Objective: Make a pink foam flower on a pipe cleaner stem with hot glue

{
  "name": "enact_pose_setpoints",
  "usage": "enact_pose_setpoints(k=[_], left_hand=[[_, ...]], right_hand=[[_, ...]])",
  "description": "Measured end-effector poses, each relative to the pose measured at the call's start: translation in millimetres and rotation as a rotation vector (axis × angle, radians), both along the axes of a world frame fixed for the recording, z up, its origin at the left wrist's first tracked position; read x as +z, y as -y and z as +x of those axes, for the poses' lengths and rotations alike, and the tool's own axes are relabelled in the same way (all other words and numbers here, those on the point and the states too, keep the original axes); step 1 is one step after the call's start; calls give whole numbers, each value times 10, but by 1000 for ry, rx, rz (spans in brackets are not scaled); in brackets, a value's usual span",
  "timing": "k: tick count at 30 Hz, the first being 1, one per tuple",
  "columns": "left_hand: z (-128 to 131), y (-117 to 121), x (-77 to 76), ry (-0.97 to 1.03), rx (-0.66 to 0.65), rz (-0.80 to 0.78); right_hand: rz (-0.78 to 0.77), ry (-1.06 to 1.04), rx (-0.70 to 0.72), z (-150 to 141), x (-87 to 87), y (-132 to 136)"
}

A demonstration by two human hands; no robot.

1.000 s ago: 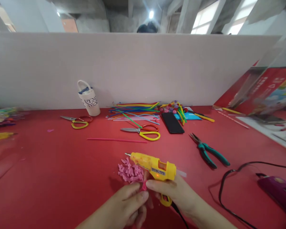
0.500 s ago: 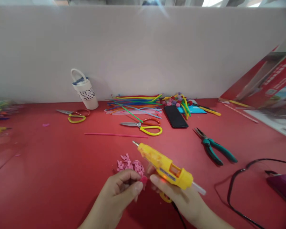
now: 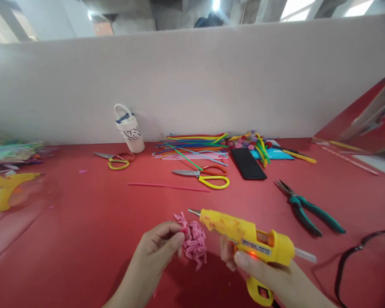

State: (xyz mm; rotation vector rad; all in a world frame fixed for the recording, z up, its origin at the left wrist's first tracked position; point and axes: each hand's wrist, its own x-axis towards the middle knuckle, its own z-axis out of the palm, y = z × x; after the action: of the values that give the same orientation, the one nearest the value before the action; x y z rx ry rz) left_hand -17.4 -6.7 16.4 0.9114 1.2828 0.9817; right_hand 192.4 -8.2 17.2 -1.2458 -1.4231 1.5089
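My left hand [image 3: 157,252] pinches a small deep-pink fuzzy piece [image 3: 184,230] between thumb and forefinger. Just beyond it lies a heap of short pink pipe-cleaner pieces [image 3: 195,244] on the red table, partly covered by that hand. A yellow glue gun [image 3: 234,226] is held in my right hand [image 3: 256,267], its handle wrapped by the fingers. Its metal nozzle points left, above the heap and apart from the pinched piece. A clear glue stick [image 3: 305,255] sticks out of its back, and a red light glows on its side.
Across the table lie a pink pipe cleaner [image 3: 168,187], scissors [image 3: 208,176], more scissors [image 3: 115,160], a phone [image 3: 248,164] and green-handled pliers [image 3: 309,209]. Bundled coloured pipe cleaners [image 3: 192,145] and a white cup [image 3: 130,132] stand near the partition. Another glue gun [image 3: 9,188] lies left.
The glue gun has moved right, away from my left hand, and now lies more level. My left hand keeps its pinch. The camera view has shifted, showing more above the partition.
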Motion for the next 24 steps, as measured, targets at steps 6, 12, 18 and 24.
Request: enact_pose_setpoints(k=[6,12,18,24], left_hand=[[95,158,10,28,-203,-68],[185,273,22,-127,-245,81],[172,257,-18,-241,-254,245],[184,255,-107,-373,-203,429]], right_hand=[[10,-31,-13,-245,-52,47],[242,-19,-53,-364,-93,98],[128,-10,-23,-286,-139,124],[111,-116,-87,-388,-92,121]])
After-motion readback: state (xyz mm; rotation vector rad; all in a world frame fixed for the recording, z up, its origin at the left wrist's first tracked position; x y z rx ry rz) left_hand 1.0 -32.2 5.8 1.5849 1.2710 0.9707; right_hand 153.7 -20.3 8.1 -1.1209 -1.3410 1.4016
